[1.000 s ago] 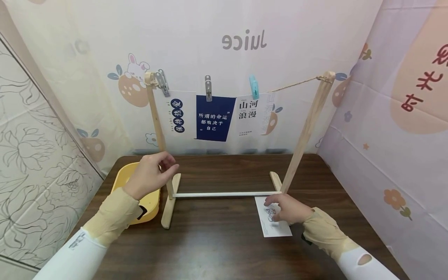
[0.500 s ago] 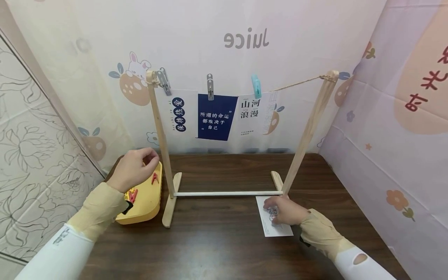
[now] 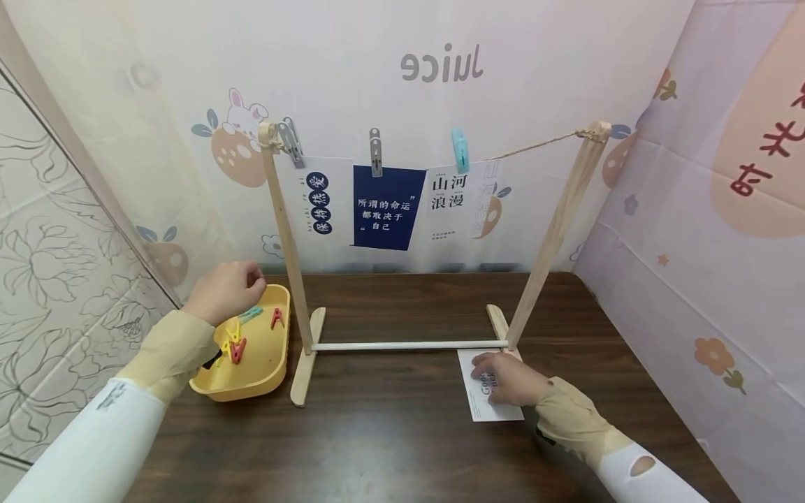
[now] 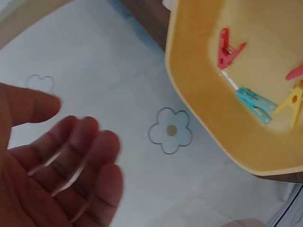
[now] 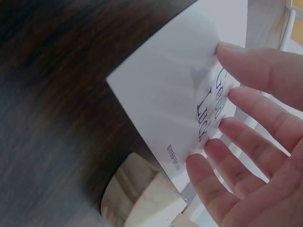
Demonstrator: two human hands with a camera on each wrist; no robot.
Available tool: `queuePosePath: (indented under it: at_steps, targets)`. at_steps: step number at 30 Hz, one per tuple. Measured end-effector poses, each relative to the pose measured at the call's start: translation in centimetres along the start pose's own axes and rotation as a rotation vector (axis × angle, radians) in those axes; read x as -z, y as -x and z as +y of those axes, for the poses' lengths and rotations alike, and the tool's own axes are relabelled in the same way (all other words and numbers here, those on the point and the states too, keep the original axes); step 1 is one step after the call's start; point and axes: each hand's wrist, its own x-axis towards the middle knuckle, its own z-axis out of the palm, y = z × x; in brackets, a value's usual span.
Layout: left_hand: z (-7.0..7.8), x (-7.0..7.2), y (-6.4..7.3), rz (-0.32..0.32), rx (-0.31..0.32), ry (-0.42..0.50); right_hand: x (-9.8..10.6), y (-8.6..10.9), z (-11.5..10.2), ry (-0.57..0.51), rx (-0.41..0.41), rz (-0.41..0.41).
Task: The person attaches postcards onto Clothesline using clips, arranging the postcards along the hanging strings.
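My left hand [image 3: 225, 292] hovers over the back left of a yellow basket [image 3: 263, 365], its fingers loosely bent around nothing. In the basket lie a red clothespin [image 3: 236, 351], a yellow clothespin [image 3: 233, 332], a teal clothespin [image 4: 256, 104] and another red clothespin [image 4: 228, 51]. On the table, a white card [image 3: 483, 411] printed "Good Luck" lies partly under my right hand [image 3: 514, 379]. The spread fingers [image 5: 255, 142] of that hand are at the card's surface; whether they all touch it, I cannot tell. Nothing is gripped there.
A wooden frame [image 3: 284, 244] carries a rope [image 3: 534, 149]. Along it hang a white card [image 3: 339, 202], a navy card [image 3: 386, 237] and another white card [image 3: 448, 216], under two grey clips [image 3: 375, 154] and a blue clip [image 3: 460, 150]. A white crossbar [image 3: 409, 345] runs low between the posts.
My left hand has moved left, from beside the frame's left post to over the basket, uncovering the clothespins. The right hand has stayed at the card.
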Motion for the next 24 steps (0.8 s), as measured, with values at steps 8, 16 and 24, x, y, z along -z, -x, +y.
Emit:
queuePosePath:
  at_steps: [8, 16, 24]
  targets:
    - [-1.8, -1.8, -1.4, -0.165, 0.071, -0.139, -0.4, -0.1, -0.3, 0.006, 0.016, 0.008]
    - [-3.0, -3.8, -1.9, -0.207, 0.148, -0.141, -0.6, -0.2, -0.6, 0.027, 0.026, 0.006]
    - [-4.6, -5.9, -2.4, -0.258, 0.225, -0.118, -0.7, -0.5, -1.1, 0.045, 0.043, 0.014]
